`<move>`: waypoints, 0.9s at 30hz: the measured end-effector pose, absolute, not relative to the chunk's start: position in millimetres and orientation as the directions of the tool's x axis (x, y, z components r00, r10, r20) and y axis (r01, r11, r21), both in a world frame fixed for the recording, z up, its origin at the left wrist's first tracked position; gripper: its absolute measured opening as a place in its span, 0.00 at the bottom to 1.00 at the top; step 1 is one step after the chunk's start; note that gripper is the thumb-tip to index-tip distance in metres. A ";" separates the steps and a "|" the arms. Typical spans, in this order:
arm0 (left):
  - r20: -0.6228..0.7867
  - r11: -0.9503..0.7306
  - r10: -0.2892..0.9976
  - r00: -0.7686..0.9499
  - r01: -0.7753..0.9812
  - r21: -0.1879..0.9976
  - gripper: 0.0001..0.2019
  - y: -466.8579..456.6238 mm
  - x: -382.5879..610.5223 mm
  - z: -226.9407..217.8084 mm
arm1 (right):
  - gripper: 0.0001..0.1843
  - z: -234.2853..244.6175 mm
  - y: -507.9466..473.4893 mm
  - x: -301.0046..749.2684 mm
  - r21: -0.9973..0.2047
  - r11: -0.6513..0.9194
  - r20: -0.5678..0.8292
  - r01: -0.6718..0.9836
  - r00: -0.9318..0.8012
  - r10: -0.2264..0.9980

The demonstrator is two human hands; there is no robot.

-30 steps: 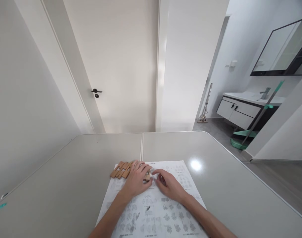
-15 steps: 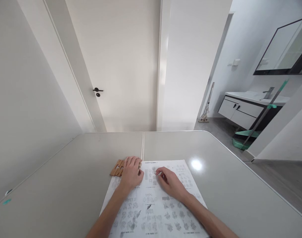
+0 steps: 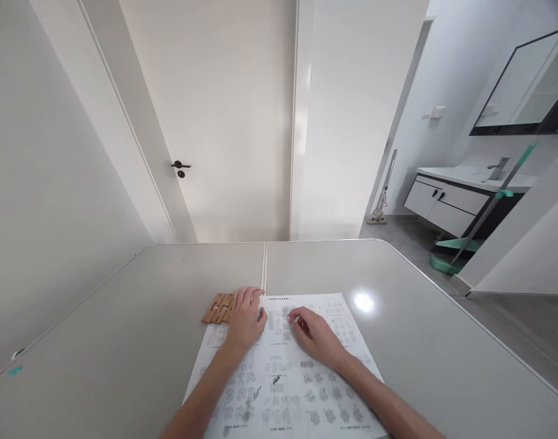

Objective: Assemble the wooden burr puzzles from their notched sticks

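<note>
My left hand (image 3: pixel 246 314) rests at the top edge of a printed sheet (image 3: pixel 279 360), its fingers stretched forward and its thumb held apart. Beside and partly under its fingers lie flat wooden puzzle pieces (image 3: pixel 217 308) with cut-out notches, set close together; the hand covers their right end. On the sheet's upper right part lies my right hand (image 3: pixel 313 332), with fingers curled in and thumb near the index fingertip. Whether anything sits inside that curl is hidden. Rows of small grey figures and a few dark smudges cover the paper.
A pale grey table (image 3: pixel 123 329) with a centre seam spreads under the sheet. Behind it stand a white door (image 3: pixel 224 122) and a wall. To the right are a washbasin cabinet (image 3: pixel 443 201), a mop (image 3: pixel 383 192) and a green dustpan (image 3: pixel 446 263).
My left hand has shifted slightly; the bit of wood seen at its right side before no longer shows. The right hand stays in place on the sheet.
</note>
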State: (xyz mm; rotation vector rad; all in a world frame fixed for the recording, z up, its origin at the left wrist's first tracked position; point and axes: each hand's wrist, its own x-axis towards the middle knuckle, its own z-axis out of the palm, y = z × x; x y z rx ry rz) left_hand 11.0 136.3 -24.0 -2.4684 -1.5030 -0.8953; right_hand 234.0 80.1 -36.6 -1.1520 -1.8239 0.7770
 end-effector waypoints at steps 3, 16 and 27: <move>0.556 -0.464 0.780 0.287 0.862 0.205 0.17 139.1 8.6 -26.4 | 0.08 -37.2 80.5 234.0 -0.820 0.396 0.315 0.414 -0.252 0.915; 0.594 -0.403 0.768 0.238 0.901 0.160 0.15 147.5 4.5 -30.9 | 0.09 -41.7 81.9 233.7 -0.812 0.387 0.293 0.437 -0.269 0.917; 0.477 -0.807 0.575 0.665 0.559 0.192 0.10 113.0 29.5 -16.6 | 0.08 -42.5 83.9 233.2 -0.782 0.439 0.344 0.443 -0.281 0.896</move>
